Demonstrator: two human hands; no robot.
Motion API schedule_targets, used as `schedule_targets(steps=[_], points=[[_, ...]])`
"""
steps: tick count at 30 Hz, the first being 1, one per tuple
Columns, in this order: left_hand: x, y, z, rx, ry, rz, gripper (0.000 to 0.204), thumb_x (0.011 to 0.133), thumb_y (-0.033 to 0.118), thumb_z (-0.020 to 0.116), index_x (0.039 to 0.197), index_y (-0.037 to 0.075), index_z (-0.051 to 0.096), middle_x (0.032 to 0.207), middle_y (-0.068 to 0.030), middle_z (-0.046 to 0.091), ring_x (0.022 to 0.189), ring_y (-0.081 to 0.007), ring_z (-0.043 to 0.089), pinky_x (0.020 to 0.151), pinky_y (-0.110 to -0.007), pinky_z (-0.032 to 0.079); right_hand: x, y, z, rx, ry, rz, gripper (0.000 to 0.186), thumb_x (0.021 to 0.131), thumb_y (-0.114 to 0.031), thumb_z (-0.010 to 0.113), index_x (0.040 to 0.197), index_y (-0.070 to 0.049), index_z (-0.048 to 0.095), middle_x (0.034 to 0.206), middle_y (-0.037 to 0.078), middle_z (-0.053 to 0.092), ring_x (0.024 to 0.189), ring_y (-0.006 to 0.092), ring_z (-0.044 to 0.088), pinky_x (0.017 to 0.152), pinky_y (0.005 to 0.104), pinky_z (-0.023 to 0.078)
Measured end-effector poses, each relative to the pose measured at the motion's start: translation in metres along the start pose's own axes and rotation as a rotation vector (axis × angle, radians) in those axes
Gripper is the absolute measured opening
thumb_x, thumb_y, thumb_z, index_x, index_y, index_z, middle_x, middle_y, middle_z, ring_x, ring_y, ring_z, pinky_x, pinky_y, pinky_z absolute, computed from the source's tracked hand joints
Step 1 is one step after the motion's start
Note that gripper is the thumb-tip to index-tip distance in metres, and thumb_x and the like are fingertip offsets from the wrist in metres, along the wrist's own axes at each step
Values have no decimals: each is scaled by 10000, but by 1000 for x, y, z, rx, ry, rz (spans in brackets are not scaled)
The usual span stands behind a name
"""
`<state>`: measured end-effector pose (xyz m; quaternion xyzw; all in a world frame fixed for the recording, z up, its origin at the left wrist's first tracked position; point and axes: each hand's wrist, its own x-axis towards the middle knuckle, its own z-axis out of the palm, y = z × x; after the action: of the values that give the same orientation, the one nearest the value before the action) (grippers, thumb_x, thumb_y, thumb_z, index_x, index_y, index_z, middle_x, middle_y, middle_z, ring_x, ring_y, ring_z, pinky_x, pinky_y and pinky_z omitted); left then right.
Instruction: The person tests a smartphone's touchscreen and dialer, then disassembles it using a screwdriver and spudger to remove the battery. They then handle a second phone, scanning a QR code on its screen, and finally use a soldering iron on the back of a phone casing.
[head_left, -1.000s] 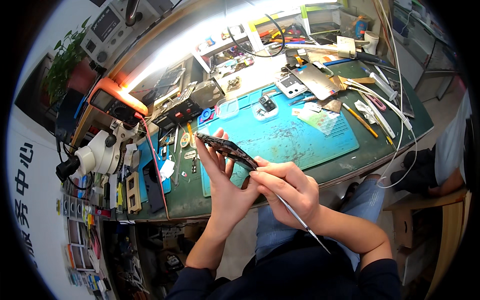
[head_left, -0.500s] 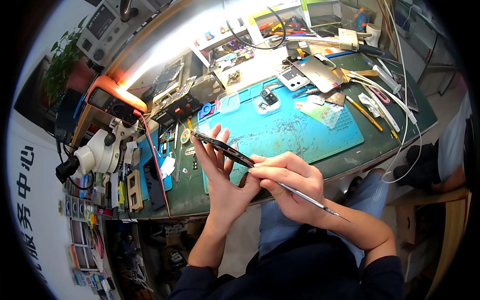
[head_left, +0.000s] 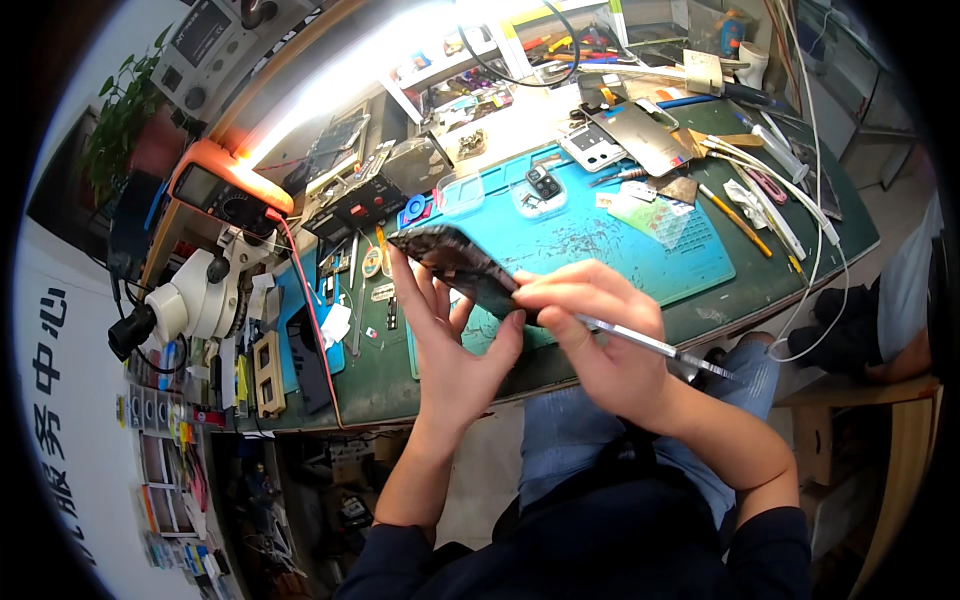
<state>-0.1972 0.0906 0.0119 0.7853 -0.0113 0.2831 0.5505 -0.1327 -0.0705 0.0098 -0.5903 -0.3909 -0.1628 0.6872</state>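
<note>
I look down on a crowded green repair bench (head_left: 760, 300) with a blue silicone work mat (head_left: 620, 240) across its middle, lit by a bright strip lamp along the back edge. An orange handheld multimeter (head_left: 215, 190) lies at the left rear, its red lead trailing toward the front edge, and a white stereo microscope (head_left: 195, 295) sits just in front of it. A silver metal phone back plate (head_left: 640, 135) rests behind the mat, and white cables (head_left: 800, 200) run along the right side of the bench.

My left hand (head_left: 450, 340) is raised above the front edge of the mat, fingers spread upward and thumb pressed in, its grip cradling a dark opened smartphone (head_left: 455, 265) that tilts from upper left to lower right. My right hand (head_left: 600, 335) closes its grip around a thin silver metal pry tool (head_left: 655, 345), pinched between thumb and fingers, with the shaft sticking out to the lower right. The tool's working end meets the phone's lower right edge, hidden by my fingers. Another person's arm (head_left: 900, 345) shows at the far right.
</note>
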Motion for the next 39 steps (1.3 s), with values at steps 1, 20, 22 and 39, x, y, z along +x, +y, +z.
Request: schedule_targets(steps=[1, 20, 22, 39], points=[[2, -1, 0, -26, 36, 18, 1153, 794, -26, 769, 1596, 54, -56, 1445, -193, 432, 1310, -280, 511, 1028, -399, 491, 2, 4, -2, -11, 23, -2, 131, 923, -51, 698, 1040, -5, 735, 975, 154, 713, 854, 258, 700, 716, 312, 560], [43, -21, -18, -434, -367, -502, 511, 918, 132, 731, 1348, -18, 498, 1198, -106, 671, 1040, -154, 673, 914, -316, 560, 33, 13, -46, -207, 94, 235, 236, 938, 17, 492, 1081, -25, 675, 877, 69, 606, 753, 119, 583, 674, 260, 469], [44, -17, -16, -434, -399, -474, 515, 911, 138, 739, 1344, -17, 507, 1203, -101, 666, 1050, -148, 662, 928, -315, 550, 28, 14, -40, -305, -115, 178, 217, 875, 48, 589, 1025, -60, 704, 878, 85, 603, 734, 157, 586, 645, 291, 478], [40, -13, -13, -339, -440, -494, 532, 922, 118, 723, 1376, -18, 481, 1227, -76, 638, 1090, -112, 616, 952, -287, 511, 29, 37, -45, -400, -565, -48, 202, 780, -5, 727, 970, -63, 689, 921, 59, 673, 807, 259, 689, 686, 349, 564]])
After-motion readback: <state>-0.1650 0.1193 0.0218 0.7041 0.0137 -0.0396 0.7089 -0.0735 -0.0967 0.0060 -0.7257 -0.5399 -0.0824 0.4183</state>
